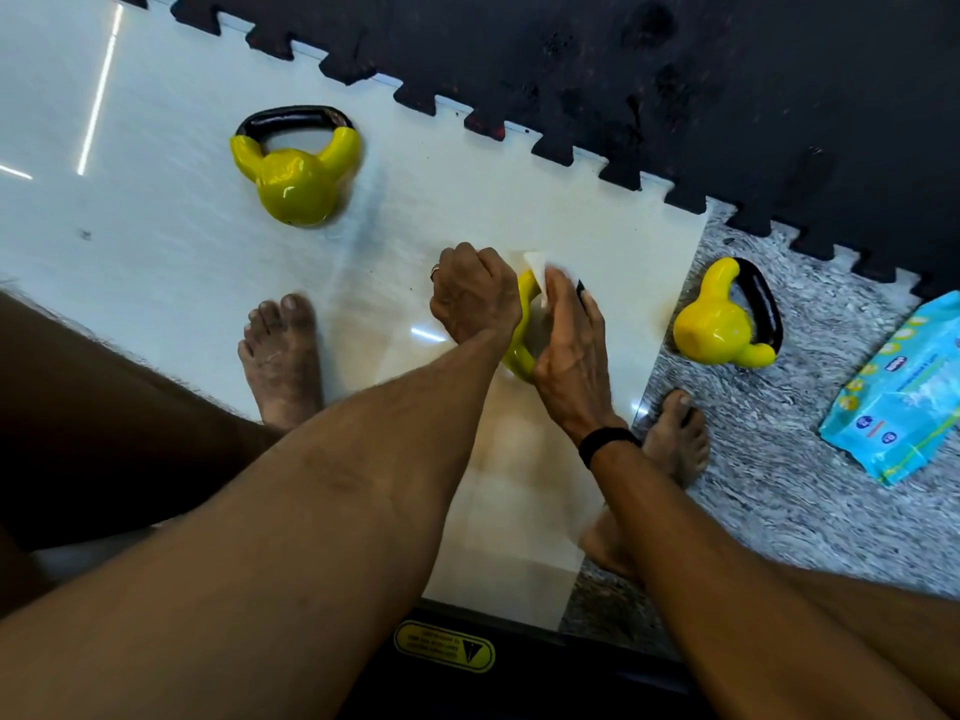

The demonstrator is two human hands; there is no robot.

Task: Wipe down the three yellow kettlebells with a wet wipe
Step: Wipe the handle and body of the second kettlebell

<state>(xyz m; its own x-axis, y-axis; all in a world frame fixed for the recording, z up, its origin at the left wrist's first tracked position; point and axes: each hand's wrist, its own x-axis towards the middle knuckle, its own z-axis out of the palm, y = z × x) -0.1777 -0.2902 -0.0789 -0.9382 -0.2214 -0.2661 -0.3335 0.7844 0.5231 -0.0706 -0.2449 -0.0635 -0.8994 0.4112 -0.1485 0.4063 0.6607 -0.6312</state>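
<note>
Three yellow kettlebells with black handles lie on the floor. The middle kettlebell (522, 345) is mostly hidden between my hands. My left hand (475, 296) grips it from the left with curled fingers. My right hand (571, 350) presses a white wet wipe (537, 272) against its right side, fingers extended. A second kettlebell (296, 181) lies on its side at the far left on the white tile. The third kettlebell (719, 324) lies to the right on the grey speckled floor.
A blue pack of wet wipes (898, 392) lies at the right edge. Black interlocking foam mats (675, 80) cover the far floor. My bare feet (283, 356) stand either side of the middle kettlebell. A black machine base with a yellow label (444, 646) sits below.
</note>
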